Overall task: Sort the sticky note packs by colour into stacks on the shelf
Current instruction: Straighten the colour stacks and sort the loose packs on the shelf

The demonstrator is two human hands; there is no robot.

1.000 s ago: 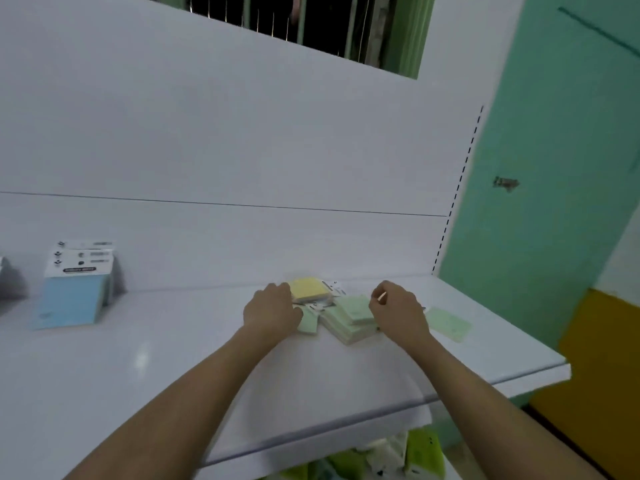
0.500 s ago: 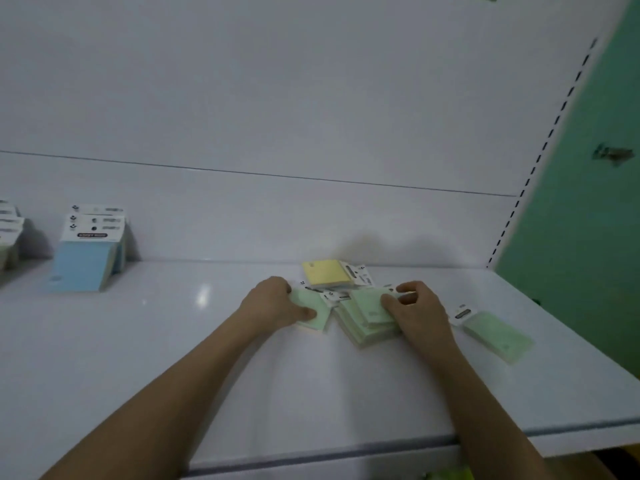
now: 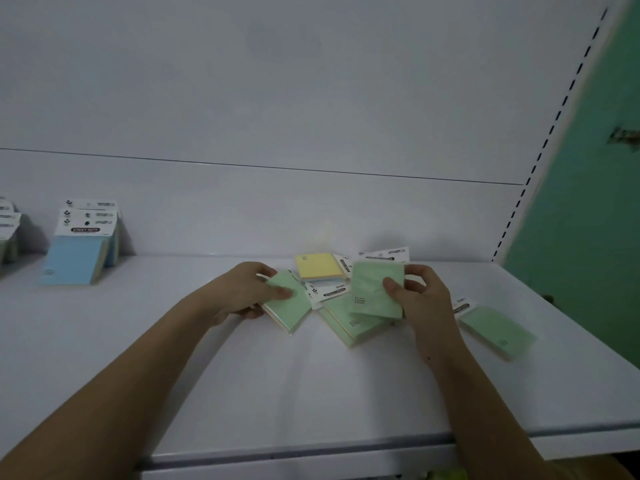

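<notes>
Gripping a green pack (image 3: 290, 299) on the shelf (image 3: 311, 382), the left hand (image 3: 242, 289) pinched it while the right hand (image 3: 420, 296) pinched another green pack (image 3: 372, 289) above a green stack (image 3: 349, 322), beside a yellow pack (image 3: 318, 266).

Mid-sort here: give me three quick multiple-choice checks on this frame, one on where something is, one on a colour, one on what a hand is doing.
1. Where does the blue stack stand?
A. Far left, against the back panel
B. Right edge of the shelf
C. Under the right hand

2. What colour is the pack lying behind the two hands?
A. Pink
B. Yellow
C. Blue

3. What is the right hand doing?
A. Resting flat on the shelf
B. Holding a green pack raised above the pile
C. Hanging open, holding nothing

Answers:
1 A, it leans at the left by the white back panel.
2 B, its face is plainly yellow.
3 B, thumb and fingers pinch the green pack, tilted over the green pile.
</notes>
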